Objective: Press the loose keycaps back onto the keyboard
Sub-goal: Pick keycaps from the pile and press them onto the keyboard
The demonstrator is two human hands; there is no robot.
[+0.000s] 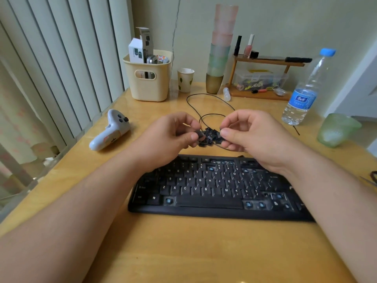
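Note:
A black keyboard (212, 190) lies on the wooden table (183, 252), with several bare blue switch stems showing where caps are off. Behind it sits a small pile of loose black keycaps (210, 137). My left hand (173, 135) hovers at the pile's left side and pinches one black keycap (199, 135) between thumb and fingers. My right hand (248, 131) is at the pile's right side with curled fingers; its thumb and forefinger meet over the pile's right edge, and whether they pinch a cap is hidden.
A black cable (204, 107) loops behind the pile. A white controller (111, 131) lies left, a cream basket (149, 78) and paper cup (185, 79) at the back, stacked cups (220, 50), a small shelf (263, 78), a water bottle (306, 90) and a green cup (336, 129) right.

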